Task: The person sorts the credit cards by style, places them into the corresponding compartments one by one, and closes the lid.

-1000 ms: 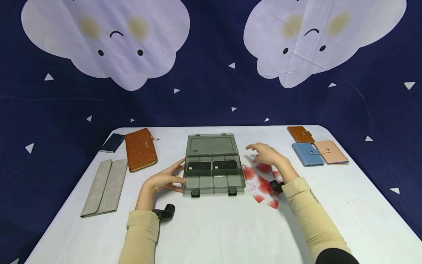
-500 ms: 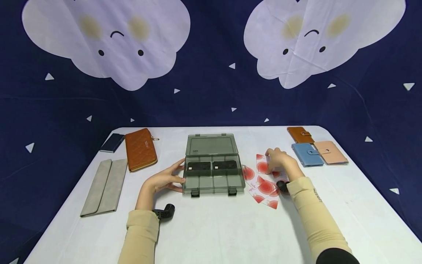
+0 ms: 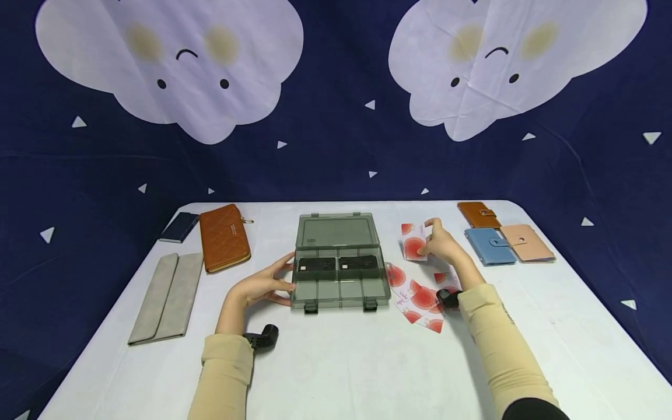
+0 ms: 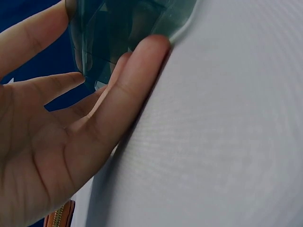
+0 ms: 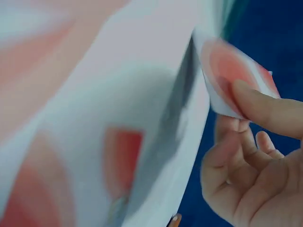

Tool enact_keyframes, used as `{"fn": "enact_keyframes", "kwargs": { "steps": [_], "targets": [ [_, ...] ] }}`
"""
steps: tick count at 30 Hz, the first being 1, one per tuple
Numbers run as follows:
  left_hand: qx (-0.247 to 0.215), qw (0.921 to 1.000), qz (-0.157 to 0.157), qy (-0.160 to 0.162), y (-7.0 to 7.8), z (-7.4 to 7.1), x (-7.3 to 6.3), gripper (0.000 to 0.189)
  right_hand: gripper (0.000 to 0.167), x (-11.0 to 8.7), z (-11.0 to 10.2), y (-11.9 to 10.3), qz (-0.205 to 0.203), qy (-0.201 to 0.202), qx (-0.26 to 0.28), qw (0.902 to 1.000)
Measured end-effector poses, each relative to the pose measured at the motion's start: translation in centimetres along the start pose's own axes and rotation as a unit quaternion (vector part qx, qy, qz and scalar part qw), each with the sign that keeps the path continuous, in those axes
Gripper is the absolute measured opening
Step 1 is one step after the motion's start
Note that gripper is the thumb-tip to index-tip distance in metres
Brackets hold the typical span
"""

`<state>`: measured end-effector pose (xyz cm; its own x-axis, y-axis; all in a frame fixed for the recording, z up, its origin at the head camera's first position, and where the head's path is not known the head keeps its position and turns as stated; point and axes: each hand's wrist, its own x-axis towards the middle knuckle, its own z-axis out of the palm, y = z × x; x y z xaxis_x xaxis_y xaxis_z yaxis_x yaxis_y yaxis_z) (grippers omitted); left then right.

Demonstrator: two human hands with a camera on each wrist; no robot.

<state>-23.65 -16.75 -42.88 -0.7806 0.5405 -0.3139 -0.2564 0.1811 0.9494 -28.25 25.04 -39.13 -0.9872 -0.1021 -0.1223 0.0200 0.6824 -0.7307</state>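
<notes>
A translucent green-grey compartment box point(image 3: 362, 289) lies with its lid point(image 3: 338, 230) raised back, two black cards point(image 3: 317, 265) in its rear compartments. At its left side my left hand point(image 3: 264, 284) rests its fingers against the wall; in the left wrist view the extended fingers point(image 4: 125, 90) touch the green plastic. My right hand point(image 3: 443, 242) pinches a white card point(image 3: 413, 242) printed with red fruit slices, held up right of the box. The right wrist view shows the thumb on the face of that card point(image 5: 227, 71). Similar printed cards point(image 3: 420, 300) lie spread below it.
At left are a grey folding pouch point(image 3: 167, 298), a brown zip wallet point(image 3: 224, 238) and a dark blue booklet point(image 3: 179, 227). Far right hold a brown card holder point(image 3: 476, 214), a blue one point(image 3: 489, 245) and a pink one point(image 3: 527, 242). A dark cloud-patterned cloth point(image 3: 336, 163) hangs behind.
My right hand has come down to the spread cards, picked up one and raised it slightly to the left. The left hand and the box have stayed in place.
</notes>
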Motion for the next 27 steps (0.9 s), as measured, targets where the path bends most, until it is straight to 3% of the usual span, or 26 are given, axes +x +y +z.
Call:
{"fn": "enact_keyframes", "kwargs": {
  "steps": [4, 9, 15, 21, 27],
  "targets": [
    [0.0, 1.0, -0.003, 0.001, 0.1, 0.0, -0.1, 0.088, 0.049, -0.3, 0.1, -1.7, -0.018, -0.001, 0.085, 0.9962],
    [0.003, 1.0, -0.005, 0.004, 0.2, 0.0, -0.1, 0.089, 0.037, -0.7, 0.9, -4.1, -0.049, 0.0, 0.111, 0.9926],
    [0.0, 1.0, -0.005, 0.003, 0.2, 0.1, -0.1, 0.089, 0.027, -1.6, 3.3, -7.2, -0.104, -0.014, 0.138, 0.9849],
    [0.001, 1.0, -0.002, 0.001, 0.2, 0.1, -0.1, 0.089, 0.02, -3.0, 6.2, -9.8, -0.152, -0.02, 0.068, 0.9858],
    [0.0, 1.0, 0.002, -0.001, 0.0, 0.0, -0.1, 0.088, 0.015, -4.0, 9.3, -11.3, -0.158, -0.05, -0.013, 0.9861]
  ]
}}
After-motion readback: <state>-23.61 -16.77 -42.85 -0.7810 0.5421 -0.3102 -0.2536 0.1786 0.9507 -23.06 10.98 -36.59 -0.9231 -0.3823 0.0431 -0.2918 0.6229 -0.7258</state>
